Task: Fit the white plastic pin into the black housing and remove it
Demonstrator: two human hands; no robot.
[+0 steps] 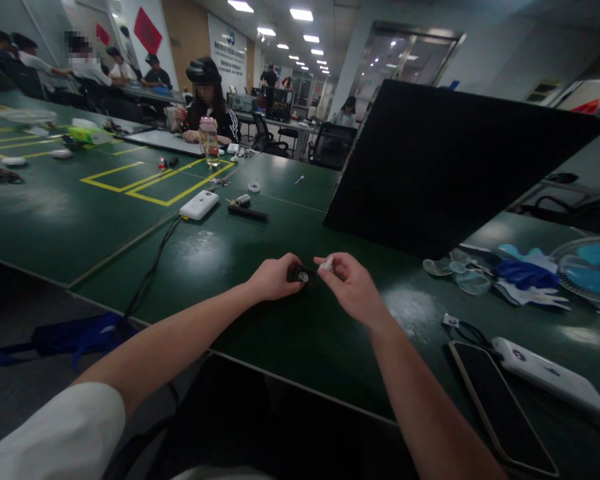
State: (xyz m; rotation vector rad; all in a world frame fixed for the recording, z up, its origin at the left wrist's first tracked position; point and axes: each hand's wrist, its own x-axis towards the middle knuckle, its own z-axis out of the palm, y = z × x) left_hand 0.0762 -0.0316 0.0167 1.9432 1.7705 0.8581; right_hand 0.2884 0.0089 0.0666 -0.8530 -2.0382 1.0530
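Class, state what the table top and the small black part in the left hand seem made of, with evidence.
Table top: likely rubber or vinyl mat, semi-matte; lamps reflect as blurred patches. Small black part in left hand: probably plastic, pale ring; unsure.

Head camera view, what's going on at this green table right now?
A person at the green table grips a small black part in the left hand. The right hand pinches a small white piece right beside it. A phone and a white power bank lie to the right, and a black board stands tilted behind the hands. Other people sit at tables farther back.
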